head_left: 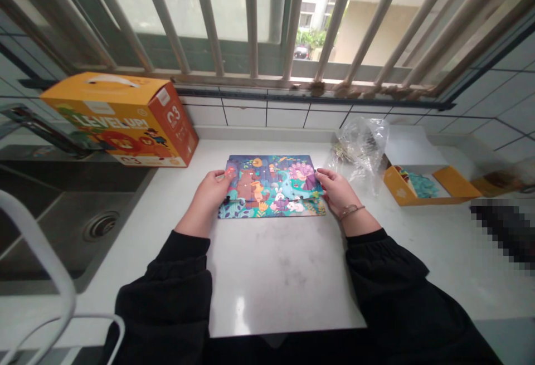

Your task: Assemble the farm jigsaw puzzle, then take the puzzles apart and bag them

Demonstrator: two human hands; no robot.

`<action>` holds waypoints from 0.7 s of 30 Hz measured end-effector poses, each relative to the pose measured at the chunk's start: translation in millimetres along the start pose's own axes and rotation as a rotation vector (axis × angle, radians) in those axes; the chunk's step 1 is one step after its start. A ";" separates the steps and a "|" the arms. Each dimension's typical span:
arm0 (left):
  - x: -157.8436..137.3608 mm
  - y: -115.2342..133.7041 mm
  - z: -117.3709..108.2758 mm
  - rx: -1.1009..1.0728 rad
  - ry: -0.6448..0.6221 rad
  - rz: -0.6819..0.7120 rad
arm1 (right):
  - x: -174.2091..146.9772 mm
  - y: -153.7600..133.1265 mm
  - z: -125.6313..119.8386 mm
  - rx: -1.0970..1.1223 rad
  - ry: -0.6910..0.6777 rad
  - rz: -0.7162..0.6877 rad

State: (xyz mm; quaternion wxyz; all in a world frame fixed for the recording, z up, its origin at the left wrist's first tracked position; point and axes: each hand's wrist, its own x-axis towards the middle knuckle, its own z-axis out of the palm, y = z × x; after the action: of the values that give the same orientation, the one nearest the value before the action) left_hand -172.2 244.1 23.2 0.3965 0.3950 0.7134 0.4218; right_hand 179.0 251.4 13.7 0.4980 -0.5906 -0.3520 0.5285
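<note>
A colourful jigsaw puzzle (271, 186) with a bear, a rabbit and other animals lies on the white countertop in front of me, its pieces joined into a rectangle. My left hand (215, 189) grips its left edge, the thumb over the top and the other fingers partly hidden. At the opposite edge, my right hand (334, 189) pinches the puzzle between thumb and fingers. The lower strip of the picture looks slightly offset from the part above it.
An orange carton (121, 122) stands at the back left beside the sink (67, 203). Crumpled clear plastic (361, 150) lies to the right of the puzzle. Farther right, an open yellow box (434, 195) holds teal puzzle pieces. A white cable (45, 242) crosses the lower left.
</note>
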 end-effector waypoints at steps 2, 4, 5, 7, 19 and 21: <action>-4.0 2.1 3.3 -0.119 -0.079 0.003 | -3.0 -1.7 1.4 0.026 -0.056 0.014; -7.8 4.3 3.9 -0.233 -0.140 -0.009 | -5.0 -3.0 2.2 0.065 -0.090 0.014; -9.3 5.0 3.4 -0.271 -0.162 -0.023 | -5.6 -3.4 2.2 0.085 -0.101 0.015; -11.3 5.8 1.8 -0.334 -0.210 -0.068 | -5.9 -3.5 1.4 0.111 -0.117 0.019; -23.5 23.6 -1.1 -0.594 -0.352 -0.261 | -8.3 -4.2 1.7 0.126 -0.180 -0.004; -24.9 25.7 -4.2 -0.621 -0.397 -0.286 | -11.9 -8.2 4.1 0.136 -0.233 -0.027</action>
State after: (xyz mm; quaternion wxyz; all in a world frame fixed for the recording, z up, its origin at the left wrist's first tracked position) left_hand -160.8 229.0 53.9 0.6819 0.2268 0.5093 0.4734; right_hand 173.7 243.1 25.1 0.4996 -0.4853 -0.3787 0.6094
